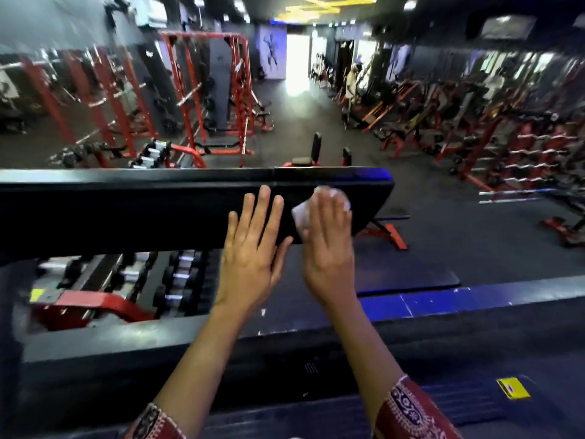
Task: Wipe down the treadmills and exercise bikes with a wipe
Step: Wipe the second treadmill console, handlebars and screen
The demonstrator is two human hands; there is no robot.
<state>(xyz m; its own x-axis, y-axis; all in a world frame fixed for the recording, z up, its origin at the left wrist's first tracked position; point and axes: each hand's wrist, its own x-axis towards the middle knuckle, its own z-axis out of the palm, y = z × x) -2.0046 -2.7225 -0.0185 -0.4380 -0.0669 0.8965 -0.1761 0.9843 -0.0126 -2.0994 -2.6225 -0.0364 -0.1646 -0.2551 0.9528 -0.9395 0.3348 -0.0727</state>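
**White wipe pressed on a black padded bar**

A long black padded bar is seen running across the middle of the view, with both hands laid on its near face. The right hand is held flat, fingers together, and a white wipe is pressed beneath it against the bar (its edges show at the hand's 10 o'clock and past the fingertips at 12 o'clock). The left hand is spread open, grasping nothing, with the palm and fingers rested on the bar just beside the right hand, at its 9 o'clock. Patterned red sleeves are seen at both forearms. Below the bar, at the left hand's 8 o'clock, a rack of dumbbells is visible. Beyond the bar, red racks are ranged at 11 o'clock and red benches and machines at 1 o'clock, much of it blurred. A yellow sticker is seen on the dark surface at the right hand's 5 o'clock.
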